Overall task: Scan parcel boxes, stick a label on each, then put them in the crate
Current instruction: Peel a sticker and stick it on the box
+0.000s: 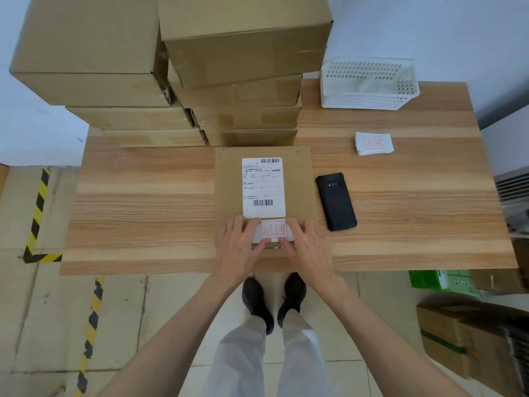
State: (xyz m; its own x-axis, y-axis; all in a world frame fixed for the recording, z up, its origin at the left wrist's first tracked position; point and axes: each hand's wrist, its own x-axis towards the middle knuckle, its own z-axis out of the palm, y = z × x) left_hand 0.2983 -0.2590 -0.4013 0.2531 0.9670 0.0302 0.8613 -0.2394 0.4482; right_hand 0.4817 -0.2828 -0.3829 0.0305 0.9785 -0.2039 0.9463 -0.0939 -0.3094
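Two hands lie on the near end of a flat parcel box [297, 193], which sits on the wooden tabletop [143, 202] near its front edge. The left hand [242, 247] and right hand [307, 247] press with fairly straight fingers on the two ends of a small white label [274, 231] with red print, flat on the box top; neither hand curls around anything. Just beyond the label on the same box is a larger white shipping sheet [263, 187] with barcodes. Just right of the box lies a black handheld scanner [337, 202], face down. Farther right and back from the box sits a small pile of spare labels [373, 143]. Beyond that, at the back edge, stands a white plastic crate [369, 83]. Directly behind the box and to its left rise stacks of cardboard cartons [177, 67].
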